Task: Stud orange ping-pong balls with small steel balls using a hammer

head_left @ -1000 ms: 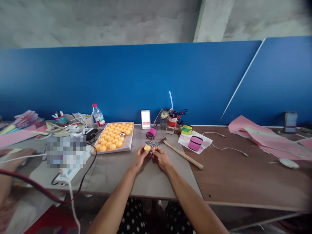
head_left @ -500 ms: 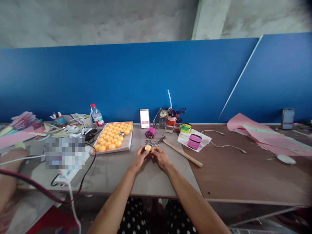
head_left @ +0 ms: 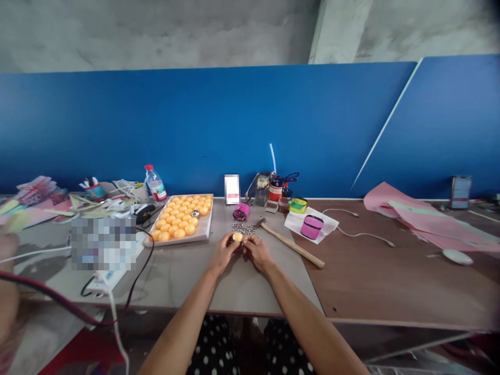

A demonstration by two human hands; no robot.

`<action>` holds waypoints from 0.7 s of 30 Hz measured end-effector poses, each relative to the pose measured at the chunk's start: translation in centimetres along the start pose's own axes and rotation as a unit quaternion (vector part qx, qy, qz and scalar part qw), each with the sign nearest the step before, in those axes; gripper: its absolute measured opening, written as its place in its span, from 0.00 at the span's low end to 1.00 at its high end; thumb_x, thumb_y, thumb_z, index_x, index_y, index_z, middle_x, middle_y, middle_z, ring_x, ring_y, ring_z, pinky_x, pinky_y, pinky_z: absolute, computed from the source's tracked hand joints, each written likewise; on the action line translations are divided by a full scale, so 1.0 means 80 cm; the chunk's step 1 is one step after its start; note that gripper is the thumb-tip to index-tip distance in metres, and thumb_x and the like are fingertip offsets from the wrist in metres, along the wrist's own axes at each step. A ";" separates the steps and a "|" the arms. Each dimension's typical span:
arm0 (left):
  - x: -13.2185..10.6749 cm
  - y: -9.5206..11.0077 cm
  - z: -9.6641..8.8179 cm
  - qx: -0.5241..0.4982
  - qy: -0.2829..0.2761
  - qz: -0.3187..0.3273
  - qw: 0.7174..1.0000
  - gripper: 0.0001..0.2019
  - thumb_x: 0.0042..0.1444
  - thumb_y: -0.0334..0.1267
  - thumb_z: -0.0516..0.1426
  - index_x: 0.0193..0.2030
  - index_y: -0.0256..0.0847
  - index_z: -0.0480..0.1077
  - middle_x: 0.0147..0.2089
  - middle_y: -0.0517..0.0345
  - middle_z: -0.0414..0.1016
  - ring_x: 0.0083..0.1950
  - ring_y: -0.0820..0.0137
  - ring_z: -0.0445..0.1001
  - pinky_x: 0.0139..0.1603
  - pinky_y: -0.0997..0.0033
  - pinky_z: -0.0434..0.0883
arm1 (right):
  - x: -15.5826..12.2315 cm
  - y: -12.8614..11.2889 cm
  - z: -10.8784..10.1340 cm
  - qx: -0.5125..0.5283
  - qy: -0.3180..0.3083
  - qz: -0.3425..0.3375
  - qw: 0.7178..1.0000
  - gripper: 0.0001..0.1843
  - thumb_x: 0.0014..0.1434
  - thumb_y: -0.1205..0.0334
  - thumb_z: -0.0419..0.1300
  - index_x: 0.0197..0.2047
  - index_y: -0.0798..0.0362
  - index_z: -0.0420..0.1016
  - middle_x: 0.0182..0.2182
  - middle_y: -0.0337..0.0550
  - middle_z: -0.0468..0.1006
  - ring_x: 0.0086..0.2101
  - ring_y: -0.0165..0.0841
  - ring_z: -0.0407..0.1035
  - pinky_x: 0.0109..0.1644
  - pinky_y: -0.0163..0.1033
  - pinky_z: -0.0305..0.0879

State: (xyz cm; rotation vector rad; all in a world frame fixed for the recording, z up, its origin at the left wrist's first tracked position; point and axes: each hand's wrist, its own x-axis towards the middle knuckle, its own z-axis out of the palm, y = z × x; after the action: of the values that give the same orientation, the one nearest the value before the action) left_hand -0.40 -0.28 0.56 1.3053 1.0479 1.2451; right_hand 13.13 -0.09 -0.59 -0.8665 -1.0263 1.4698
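Note:
My left hand (head_left: 223,252) is closed around a small orange ball (head_left: 237,237), which shows above the fingertips. Right beside it, my right hand (head_left: 257,251) has its fingers pinched together against the ball's side; whatever they hold is too small to make out. Small shiny metal pieces (head_left: 239,228) lie scattered on the table just beyond both hands. To the right of them rests a hammer (head_left: 294,245) with a wooden handle. A shallow white tray (head_left: 210,221) on the left holds many similar orange balls, with a round silvery piece (head_left: 195,214) among them.
Beyond the metal pieces are a magenta roll (head_left: 241,211) and a phone with a bright screen (head_left: 232,189). A magenta pouch (head_left: 312,227) lies on white paper at right. Cables cross the left side by a power strip (head_left: 113,284). Another person's blurred arm (head_left: 8,291) is at far left.
My hands stay in nearly the same place with the ball between them. At far left, the other person's arm has moved outward, toward the edge of the view.

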 end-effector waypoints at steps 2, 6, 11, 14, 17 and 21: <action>-0.001 0.001 0.000 0.010 -0.003 0.005 1.000 0.23 0.46 0.46 0.60 0.48 0.37 0.69 0.43 0.50 0.75 0.40 0.65 0.73 0.41 0.66 0.71 | 0.000 0.001 -0.001 -0.005 0.002 -0.001 1.000 0.11 0.45 0.56 0.60 0.30 0.51 0.64 0.14 0.29 0.64 0.14 0.25 0.55 0.15 0.31 0.54; -0.001 0.001 0.000 0.025 -0.011 0.013 1.000 0.23 0.47 0.46 0.60 0.48 0.37 0.68 0.43 0.50 0.75 0.41 0.65 0.73 0.43 0.66 0.70 | 0.000 0.000 0.000 -0.022 0.011 0.002 1.000 0.11 0.45 0.56 0.59 0.30 0.51 0.63 0.13 0.28 0.64 0.14 0.25 0.55 0.16 0.31 0.54; 0.000 -0.002 -0.001 0.052 -0.007 0.023 0.998 0.22 0.47 0.46 0.60 0.48 0.37 0.69 0.43 0.50 0.75 0.42 0.65 0.73 0.44 0.66 0.70 | -0.002 -0.004 0.002 -0.043 0.022 0.001 0.999 0.11 0.44 0.57 0.58 0.30 0.51 0.62 0.13 0.28 0.65 0.14 0.25 0.56 0.16 0.31 0.55; 0.000 -0.003 -0.001 0.049 0.000 0.026 0.998 0.21 0.47 0.45 0.59 0.47 0.38 0.69 0.43 0.51 0.75 0.42 0.65 0.73 0.43 0.66 0.70 | -0.002 -0.003 0.002 -0.043 0.022 0.005 0.999 0.11 0.44 0.57 0.58 0.30 0.51 0.61 0.13 0.28 0.66 0.13 0.25 0.56 0.16 0.31 0.56; -0.001 -0.003 -0.001 0.042 0.002 0.030 0.999 0.20 0.47 0.44 0.60 0.47 0.39 0.69 0.43 0.50 0.75 0.42 0.65 0.73 0.44 0.66 0.70 | -0.002 -0.003 0.002 -0.039 0.022 0.003 0.999 0.11 0.44 0.57 0.58 0.29 0.50 0.60 0.13 0.28 0.66 0.13 0.24 0.55 0.16 0.31 0.56; -0.002 0.000 0.000 0.043 0.006 0.025 0.999 0.20 0.46 0.42 0.60 0.46 0.38 0.70 0.42 0.50 0.75 0.40 0.65 0.73 0.43 0.66 0.69 | -0.005 -0.008 0.005 -0.052 0.032 -0.001 0.998 0.10 0.45 0.57 0.58 0.29 0.51 0.61 0.13 0.28 0.66 0.13 0.25 0.56 0.16 0.31 0.56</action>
State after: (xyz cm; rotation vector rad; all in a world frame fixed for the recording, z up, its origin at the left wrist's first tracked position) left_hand -0.44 -0.43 0.51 1.3998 1.0932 1.2585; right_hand 13.04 -0.51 0.11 -0.9808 -1.0633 1.3871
